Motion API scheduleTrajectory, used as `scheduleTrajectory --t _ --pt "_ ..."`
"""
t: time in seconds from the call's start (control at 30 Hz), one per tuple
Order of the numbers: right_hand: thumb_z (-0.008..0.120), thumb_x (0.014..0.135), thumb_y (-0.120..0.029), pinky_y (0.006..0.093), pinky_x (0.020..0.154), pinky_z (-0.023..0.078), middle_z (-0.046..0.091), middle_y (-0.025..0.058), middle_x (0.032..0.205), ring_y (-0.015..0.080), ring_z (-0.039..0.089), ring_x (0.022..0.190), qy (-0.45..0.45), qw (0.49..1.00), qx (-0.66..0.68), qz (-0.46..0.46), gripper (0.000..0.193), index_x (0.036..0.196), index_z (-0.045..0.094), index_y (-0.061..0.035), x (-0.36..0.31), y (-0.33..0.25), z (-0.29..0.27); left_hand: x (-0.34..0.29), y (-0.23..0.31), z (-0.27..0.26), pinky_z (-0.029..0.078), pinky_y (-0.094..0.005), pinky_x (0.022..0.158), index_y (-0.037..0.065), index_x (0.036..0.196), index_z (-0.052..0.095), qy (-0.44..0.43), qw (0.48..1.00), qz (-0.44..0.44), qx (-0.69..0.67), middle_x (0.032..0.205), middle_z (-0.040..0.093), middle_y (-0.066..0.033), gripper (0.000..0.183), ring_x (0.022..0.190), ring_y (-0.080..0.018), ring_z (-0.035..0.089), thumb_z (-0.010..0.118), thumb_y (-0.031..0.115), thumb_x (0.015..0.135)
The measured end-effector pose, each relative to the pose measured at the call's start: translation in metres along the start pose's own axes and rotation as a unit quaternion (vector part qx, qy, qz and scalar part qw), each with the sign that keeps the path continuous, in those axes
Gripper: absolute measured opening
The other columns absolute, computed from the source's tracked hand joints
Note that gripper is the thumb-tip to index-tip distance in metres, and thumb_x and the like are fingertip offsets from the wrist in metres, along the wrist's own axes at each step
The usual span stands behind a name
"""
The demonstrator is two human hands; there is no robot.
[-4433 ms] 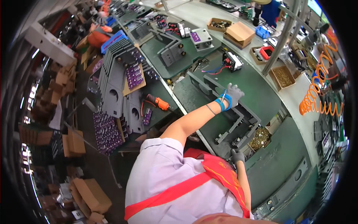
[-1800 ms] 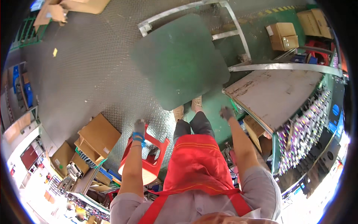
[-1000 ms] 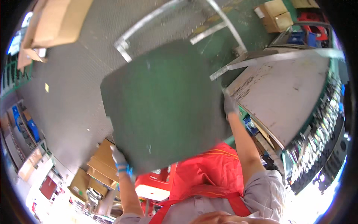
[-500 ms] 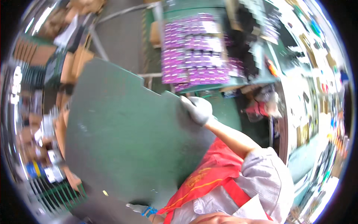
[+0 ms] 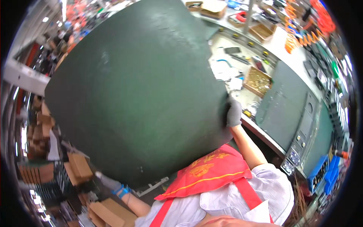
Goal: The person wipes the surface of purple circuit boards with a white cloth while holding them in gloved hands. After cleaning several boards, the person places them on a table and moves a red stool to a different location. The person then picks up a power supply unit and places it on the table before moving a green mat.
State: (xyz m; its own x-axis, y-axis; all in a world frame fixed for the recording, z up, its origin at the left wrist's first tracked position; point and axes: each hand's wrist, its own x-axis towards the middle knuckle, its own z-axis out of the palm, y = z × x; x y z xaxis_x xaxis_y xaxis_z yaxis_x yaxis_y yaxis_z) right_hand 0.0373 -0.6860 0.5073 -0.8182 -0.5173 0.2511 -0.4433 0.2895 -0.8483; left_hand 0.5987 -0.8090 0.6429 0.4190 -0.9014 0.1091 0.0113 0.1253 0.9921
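A large, dark green flat panel fills the middle of the view, raised in front of my body and hiding much behind it. On its right edge, my right hand, in a grey glove, is closed around the rim. My left hand, gloved with a blue band at the wrist, grips the panel's lower left edge, with some fingers out of sight. Scuffs and pale marks show on the panel's surface.
To the right stands a white workbench bearing a box of brass-coloured small parts, a grey-green panel with a switch strip and blue bins. Orange coiled hoses hang above. Cardboard boxes lie at the lower left.
My body has turned to the right, bringing the workbench into view and the purple stacks out of it. The panel has turned and swung up with my hands still on it.
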Motion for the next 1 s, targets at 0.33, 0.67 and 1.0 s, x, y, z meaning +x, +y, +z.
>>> scheduleTrajectory --t 0.33,0.67,1.0 --pt "0.048 0.096 -0.034 0.0308 0.098 0.042 0.061 0.0092 0.122 0.0195 0.057 0.11 0.364 0.792 0.375 0.314 0.05 0.126 0.057 0.0048 0.051 0.115 -0.173 0.029 -0.13 0.488 0.046 -0.033 0.065 -0.005 0.089 0.065 -0.405 0.884 0.139 0.187 0.076 0.063 -0.0056 0.048 0.069 -0.0146 0.055 0.043 0.036 0.102" --pt "0.046 0.097 -0.039 0.0329 0.103 0.038 0.055 0.0091 0.13 0.02 0.052 0.116 0.482 0.75 0.192 0.409 0.055 0.132 0.052 0.003 0.088 0.185 -0.186 -0.031 -0.331 0.721 0.045 -0.0391 0.075 -0.006 0.089 0.061 -0.568 0.778 -0.003 0.27 0.076 0.06 -0.0173 0.063 0.075 -0.0255 0.055 0.04 0.053 0.098" --pt "0.051 0.095 -0.038 0.0299 0.093 0.041 0.062 0.0037 0.11 0.0157 0.055 0.1 0.479 0.7 0.204 0.488 0.048 0.12 0.062 0.0014 0.157 0.191 -0.119 0.002 -0.347 0.771 0.044 -0.0477 0.089 -0.001 0.108 0.062 -0.595 0.689 0.02 0.414 0.105 0.062 -0.0291 0.065 0.106 -0.048 0.054 0.032 0.056 0.098"
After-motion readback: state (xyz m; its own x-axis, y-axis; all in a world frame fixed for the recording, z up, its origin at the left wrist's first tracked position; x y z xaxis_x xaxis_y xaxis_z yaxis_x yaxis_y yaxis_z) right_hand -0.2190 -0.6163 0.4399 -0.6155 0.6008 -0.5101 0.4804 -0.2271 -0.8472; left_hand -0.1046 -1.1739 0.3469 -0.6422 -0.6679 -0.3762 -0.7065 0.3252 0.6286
